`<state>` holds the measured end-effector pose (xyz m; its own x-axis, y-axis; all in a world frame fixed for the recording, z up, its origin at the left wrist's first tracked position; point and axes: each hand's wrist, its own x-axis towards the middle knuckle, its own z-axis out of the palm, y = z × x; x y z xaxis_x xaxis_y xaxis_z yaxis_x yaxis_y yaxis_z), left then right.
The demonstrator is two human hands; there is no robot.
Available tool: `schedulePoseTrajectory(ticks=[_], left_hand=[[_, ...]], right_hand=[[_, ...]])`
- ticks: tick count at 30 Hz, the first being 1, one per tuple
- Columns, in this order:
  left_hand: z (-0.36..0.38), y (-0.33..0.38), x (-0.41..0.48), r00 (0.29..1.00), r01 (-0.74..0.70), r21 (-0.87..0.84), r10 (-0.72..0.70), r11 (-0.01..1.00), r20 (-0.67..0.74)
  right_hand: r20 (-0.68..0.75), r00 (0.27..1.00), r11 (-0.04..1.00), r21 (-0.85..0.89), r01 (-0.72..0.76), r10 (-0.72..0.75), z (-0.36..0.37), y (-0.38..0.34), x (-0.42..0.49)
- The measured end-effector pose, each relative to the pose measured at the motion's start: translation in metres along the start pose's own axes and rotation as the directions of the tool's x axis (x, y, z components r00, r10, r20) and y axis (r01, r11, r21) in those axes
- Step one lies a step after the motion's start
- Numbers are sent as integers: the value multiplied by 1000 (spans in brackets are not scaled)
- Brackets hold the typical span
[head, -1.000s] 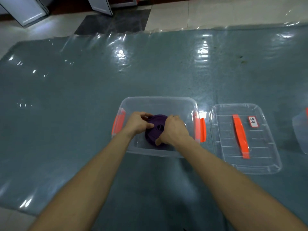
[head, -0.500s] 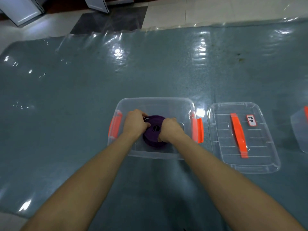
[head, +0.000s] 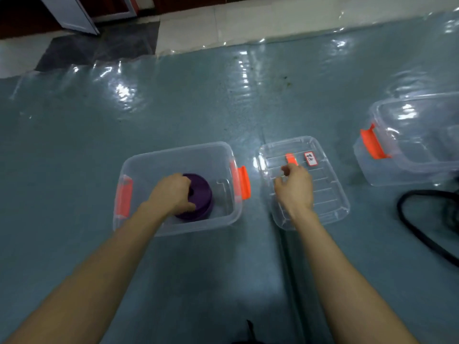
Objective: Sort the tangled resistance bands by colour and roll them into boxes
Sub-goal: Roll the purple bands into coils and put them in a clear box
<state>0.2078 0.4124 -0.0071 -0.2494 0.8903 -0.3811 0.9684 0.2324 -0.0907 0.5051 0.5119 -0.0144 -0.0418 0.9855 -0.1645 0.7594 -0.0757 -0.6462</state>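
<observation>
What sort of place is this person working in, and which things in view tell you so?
Probably an indoor floor set up as a work area: a teal mat under clear plastic sheeting, pale floor tiles beyond it, and a clear storage box set straight on the mat.

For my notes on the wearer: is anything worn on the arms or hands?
No. Both forearms are bare, with no sleeves in view. The left hand and the right hand have no gloves, and no watch or bracelet shows at either wrist.
</observation>
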Motion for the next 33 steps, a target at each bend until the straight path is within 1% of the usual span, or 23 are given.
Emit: schedulePoseTrajectory(ticks=[2, 4, 6, 9, 10, 11, 13, 15, 17, 19, 20, 21, 22, 23, 24, 25, 26, 27, 28, 29, 30, 31, 33], left_hand=[[2, 5, -3, 999, 1, 0, -1, 1000, 33], [3, 8, -5, 999, 25, -24, -24, 999, 28], [2, 9, -7, 999, 34, -37, -34, 999, 16], [-2, 9, -9, 999, 33, -56, -32, 998, 11], [-2, 8, -11, 999, 32, -74, -31, 997, 16], [-2, 7, -12, 999, 29, -97, -28, 995, 17], [-1, 3, -15, 1000, 15, -136, -15, 991, 4], [-1, -1, -18, 1000, -2, -182, 2, 983, 4], [-4, -4, -23, 1000, 13, -299, -10, 954, 13], [-8, -8, -31, 997, 50, -487, -72, 872, -26], [-10, -10, -36, 989, 54, -574, -124, 817, -83], [-12, -13, -42, 968, 48, -647, -195, 761, -158], [-12, -16, -52, 926, 28, -711, -286, 703, -246], [-12, -21, -64, 858, -11, -762, -385, 648, -340], [-10, -27, -78, 768, -49, -791, -483, 610, -420], [-8, -35, -94, 673, -64, -801, -566, 595, -475], [-3, -43, -109, 591, -54, -806, -632, 589, -501], [2, -50, -123, 530, -30, -819, -686, 573, -499], [8, -56, -134, 486, 1, -838, -733, 546, -476], [14, -62, -142, 460, 34, -861, -773, 508, -438], [21, -67, -147, 451, 59, -887, -805, 458, -386], [26, -71, -149, 460, 68, -915, -826, 399, -326], [33, -74, -149, 512, 60, -958, -832, 280, -211]], right_hand=[[26, 993, 977, -182, -112, 119, 4, 27, 13], [6, 986, 955, -247, -161, 167, 5, 39, 25], [12, 986, 960, -230, -159, 166, 2, 43, 41], [74, 983, 969, -195, -151, 168, -12, 42, 57], [73, 982, 970, -183, -159, 175, -18, 40, 57], [49, 983, 972, -168, -165, 175, -24, 39, 55], [-45, 985, 974, -147, -171, 166, -37, 33, 45], [-142, 984, 979, -154, -133, 111, -55, 21, 31], [-199, 980, 986, -164, -19, -14, -75, 1, 17], [-184, 968, 975, -177, 137, -170, -94, -30, 1], [-146, 957, 958, -185, 221, -249, -100, -50, -7], [-88, 941, 932, -197, 305, -327, -102, -70, -13], [-16, 915, 895, -213, 391, -403, -101, -91, -18], [65, 876, 846, -233, 479, -478, -96, -111, -21], [150, 825, 786, -252, 565, -545, -87, -131, -24], [234, 764, 716, -267, 645, -601, -75, -149, -27], [311, 697, 640, -277, 716, -646, -60, -167, -29], [375, 635, 570, -280, 772, -676, -44, -183, -30], [430, 586, 517, -277, 810, -687, -26, -196, -32], [479, 550, 478, -276, 834, -684, -9, -207, -33], [526, 523, 445, -279, 851, -671, 6, -215, -34], [569, 502, 418, -283, 863, -651, 20, -220, -35], [632, 480, 397, -281, 874, -609, 42, -222, -36]])
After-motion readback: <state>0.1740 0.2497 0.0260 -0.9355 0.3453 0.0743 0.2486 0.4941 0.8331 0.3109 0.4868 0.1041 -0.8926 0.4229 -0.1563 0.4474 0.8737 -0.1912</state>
